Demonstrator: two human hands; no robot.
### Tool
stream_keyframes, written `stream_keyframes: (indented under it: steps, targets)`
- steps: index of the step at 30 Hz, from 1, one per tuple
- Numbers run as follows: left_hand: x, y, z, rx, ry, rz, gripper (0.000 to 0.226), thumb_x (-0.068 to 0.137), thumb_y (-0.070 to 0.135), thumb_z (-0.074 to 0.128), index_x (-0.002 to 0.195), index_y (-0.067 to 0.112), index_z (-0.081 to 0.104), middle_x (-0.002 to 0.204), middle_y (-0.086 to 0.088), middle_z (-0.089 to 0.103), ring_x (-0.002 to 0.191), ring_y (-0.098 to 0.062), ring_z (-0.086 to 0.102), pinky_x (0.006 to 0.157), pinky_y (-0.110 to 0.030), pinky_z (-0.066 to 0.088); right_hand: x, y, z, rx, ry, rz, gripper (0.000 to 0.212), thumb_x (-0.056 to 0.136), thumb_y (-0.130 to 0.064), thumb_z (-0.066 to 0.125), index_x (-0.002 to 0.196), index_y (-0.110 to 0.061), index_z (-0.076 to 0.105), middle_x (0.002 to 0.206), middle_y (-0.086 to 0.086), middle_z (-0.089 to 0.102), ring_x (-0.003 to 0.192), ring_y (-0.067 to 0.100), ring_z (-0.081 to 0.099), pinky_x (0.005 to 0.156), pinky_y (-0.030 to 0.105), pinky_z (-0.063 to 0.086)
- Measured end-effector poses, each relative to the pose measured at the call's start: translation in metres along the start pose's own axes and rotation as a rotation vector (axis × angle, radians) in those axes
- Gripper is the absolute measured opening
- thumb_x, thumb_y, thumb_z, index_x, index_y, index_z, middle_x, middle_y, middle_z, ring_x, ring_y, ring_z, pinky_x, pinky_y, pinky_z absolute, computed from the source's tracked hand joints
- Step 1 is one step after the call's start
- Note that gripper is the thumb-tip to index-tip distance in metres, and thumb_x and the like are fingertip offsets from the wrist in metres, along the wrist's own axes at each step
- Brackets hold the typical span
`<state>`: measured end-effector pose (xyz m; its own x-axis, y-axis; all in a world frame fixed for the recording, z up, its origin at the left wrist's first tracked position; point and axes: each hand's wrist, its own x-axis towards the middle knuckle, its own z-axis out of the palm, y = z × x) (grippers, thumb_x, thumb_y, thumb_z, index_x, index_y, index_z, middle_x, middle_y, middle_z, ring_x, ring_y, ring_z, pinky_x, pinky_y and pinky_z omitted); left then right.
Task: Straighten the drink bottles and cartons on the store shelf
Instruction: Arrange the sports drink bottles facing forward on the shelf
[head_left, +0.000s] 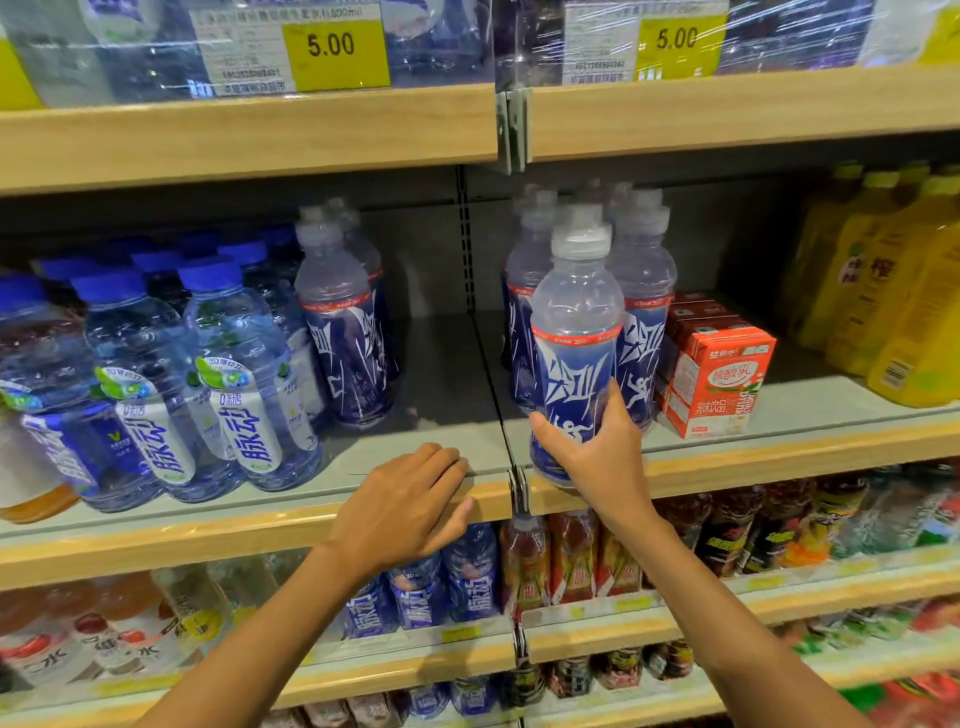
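My right hand (592, 457) grips the lower part of a clear sports bottle (574, 322) with a blue label and grey cap, held upright at the front edge of the middle shelf (415, 483). Behind it stand several bottles of the same kind (641, 312). A similar bottle (343, 322) stands alone left of the gap. My left hand (410, 504) rests on the shelf's front lip, fingers loosely bent, holding nothing. Red drink cartons (717, 374) sit to the right of the bottle group.
Blue-capped water bottles (244, 374) crowd the left of the shelf. Yellow bottles (893, 291) stand at the far right. A bare stretch of shelf (441, 374) lies between the two sports-bottle groups. Lower shelves hold more drinks (571, 556); price tags (332, 52) hang above.
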<state>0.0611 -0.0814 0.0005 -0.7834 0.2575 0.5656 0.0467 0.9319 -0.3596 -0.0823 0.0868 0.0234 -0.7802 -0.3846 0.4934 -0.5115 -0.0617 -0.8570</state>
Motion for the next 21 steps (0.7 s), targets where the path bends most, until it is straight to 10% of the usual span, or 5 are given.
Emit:
stream_keyframes:
  steps: [5,21]
  targets:
    - [-0.001,0.002,-0.003,0.010,-0.013,-0.008,0.038,0.094,0.035,0.046,0.101,0.005,0.068,0.097,-0.009,0.066,0.081,-0.023,0.061,0.062,-0.031,0.053,-0.009,0.005,0.002,-0.160,0.010,-0.061,0.073,0.077,-0.038,0.075,0.133,-0.015,0.035,0.122,-0.002,0.053,0.106,0.001,0.053,0.076,-0.005,0.035]
    - [0.000,0.004,-0.009,-0.023,-0.070,-0.055,0.042,0.092,0.038,0.045,0.102,0.005,0.069,0.098,-0.009,0.068,0.082,-0.021,0.063,0.062,-0.030,0.055,-0.025,0.003,0.005,-0.568,0.203,-0.133,0.052,0.082,-0.029,0.071,0.122,0.000,0.056,0.111,0.014,0.061,0.106,0.028,0.057,0.085,0.027,0.043]
